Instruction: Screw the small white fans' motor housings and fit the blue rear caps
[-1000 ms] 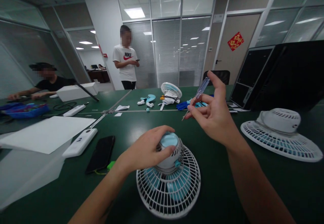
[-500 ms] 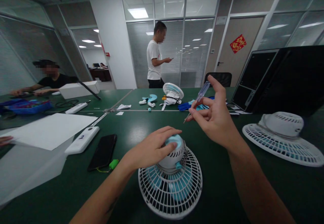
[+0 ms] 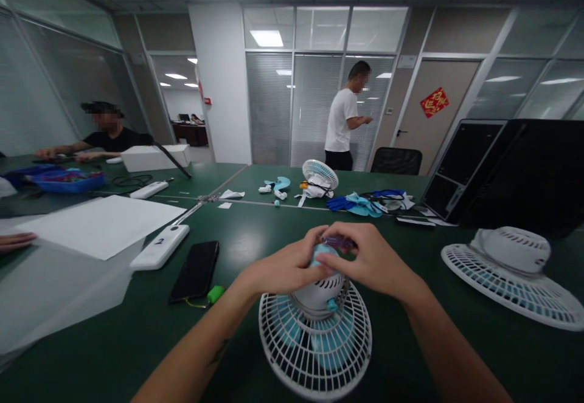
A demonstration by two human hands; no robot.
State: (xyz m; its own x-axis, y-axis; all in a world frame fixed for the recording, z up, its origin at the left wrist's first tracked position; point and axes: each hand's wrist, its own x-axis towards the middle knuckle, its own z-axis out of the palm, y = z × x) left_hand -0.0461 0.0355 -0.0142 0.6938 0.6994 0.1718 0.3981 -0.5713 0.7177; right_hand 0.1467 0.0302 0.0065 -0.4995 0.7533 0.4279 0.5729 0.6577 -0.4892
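A white fan (image 3: 314, 348) with light blue blades lies grille down on the green table in front of me, its round motor housing upward. My left hand (image 3: 287, 266) is wrapped round the left and top of the housing. My right hand (image 3: 371, 260) pinches a small clear purple screwdriver (image 3: 338, 242) by its handle, held sideways at the far side of the light blue cap (image 3: 323, 254). The fingertips of both hands are close together there. The screwdriver's tip is hidden behind my fingers.
Another fan (image 3: 515, 251) lies at the right, below a black computer case (image 3: 465, 166). A black phone (image 3: 196, 271), white power strip (image 3: 160, 247) and paper sheets (image 3: 104, 223) are left. Farther back stands a small fan (image 3: 320, 175). Two people are beyond.
My right hand has come down and left to the fan's cap with the screwdriver, which was raised upright before. The standing person has moved right. The view has tilted up.
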